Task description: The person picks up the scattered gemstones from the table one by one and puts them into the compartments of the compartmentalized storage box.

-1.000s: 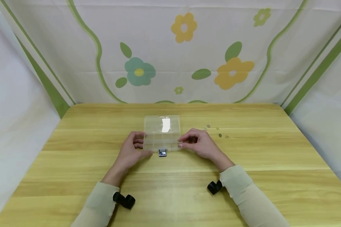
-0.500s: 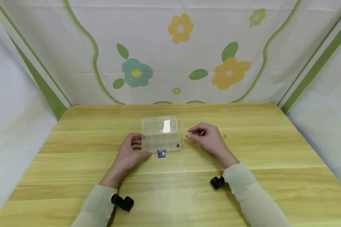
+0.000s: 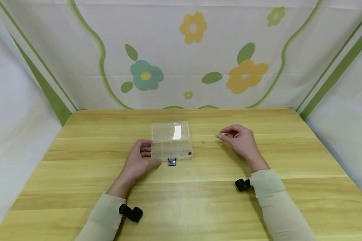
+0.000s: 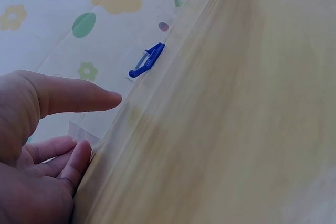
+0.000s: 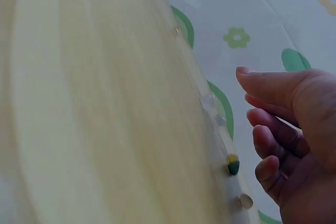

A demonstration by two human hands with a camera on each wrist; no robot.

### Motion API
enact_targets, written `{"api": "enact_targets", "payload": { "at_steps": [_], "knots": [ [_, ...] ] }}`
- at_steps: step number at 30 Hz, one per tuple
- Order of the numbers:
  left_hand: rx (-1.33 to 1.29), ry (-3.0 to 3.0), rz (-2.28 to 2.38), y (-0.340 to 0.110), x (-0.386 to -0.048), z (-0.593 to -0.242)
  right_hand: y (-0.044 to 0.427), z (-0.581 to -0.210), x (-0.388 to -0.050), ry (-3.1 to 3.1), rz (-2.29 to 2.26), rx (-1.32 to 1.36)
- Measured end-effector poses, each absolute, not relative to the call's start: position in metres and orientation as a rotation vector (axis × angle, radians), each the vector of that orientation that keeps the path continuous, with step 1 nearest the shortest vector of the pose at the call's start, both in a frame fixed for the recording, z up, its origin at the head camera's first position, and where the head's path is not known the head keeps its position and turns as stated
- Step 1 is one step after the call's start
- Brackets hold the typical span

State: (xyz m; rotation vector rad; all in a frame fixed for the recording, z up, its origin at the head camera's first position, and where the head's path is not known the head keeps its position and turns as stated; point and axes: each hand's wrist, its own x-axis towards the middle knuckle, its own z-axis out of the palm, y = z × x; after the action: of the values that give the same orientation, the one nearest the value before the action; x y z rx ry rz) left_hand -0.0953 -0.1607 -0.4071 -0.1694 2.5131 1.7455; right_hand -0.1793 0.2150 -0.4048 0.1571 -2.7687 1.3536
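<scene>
A clear plastic compartment box (image 3: 166,146) stands on the table with its lid (image 3: 166,131) raised at the back. My left hand (image 3: 140,159) holds the box's left end, fingers at the side and thumb along the front edge. A blue latch (image 4: 148,60) hangs at the box's front. One dark reddish-brown bead-like piece (image 3: 189,153) lies in the front right compartment. My right hand (image 3: 239,140) hovers right of the box, fingers loosely bent, beside small round pieces. In the right wrist view, thumb and forefinger are apart, with nothing visible between them.
Small clear pieces (image 5: 209,101) lie on the wooden table (image 3: 181,207), along with a dark green piece (image 5: 233,168) and a yellowish one. Two clear pieces sit between box and right hand. A flowered white cloth (image 3: 175,43) hangs behind the table.
My right hand has left the box's right end and moved right to the loose pieces. The dark piece has come into view in the front right compartment. My left hand stays put.
</scene>
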Motion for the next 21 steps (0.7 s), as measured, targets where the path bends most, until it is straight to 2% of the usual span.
{"api": "enact_targets", "payload": {
  "at_steps": [21],
  "knots": [
    [-0.204, 2.502, 1.736, -0.159, -0.095, -0.404, 0.236, -0.411, -0.184, -2.902, 1.263, 0.124]
  ]
}}
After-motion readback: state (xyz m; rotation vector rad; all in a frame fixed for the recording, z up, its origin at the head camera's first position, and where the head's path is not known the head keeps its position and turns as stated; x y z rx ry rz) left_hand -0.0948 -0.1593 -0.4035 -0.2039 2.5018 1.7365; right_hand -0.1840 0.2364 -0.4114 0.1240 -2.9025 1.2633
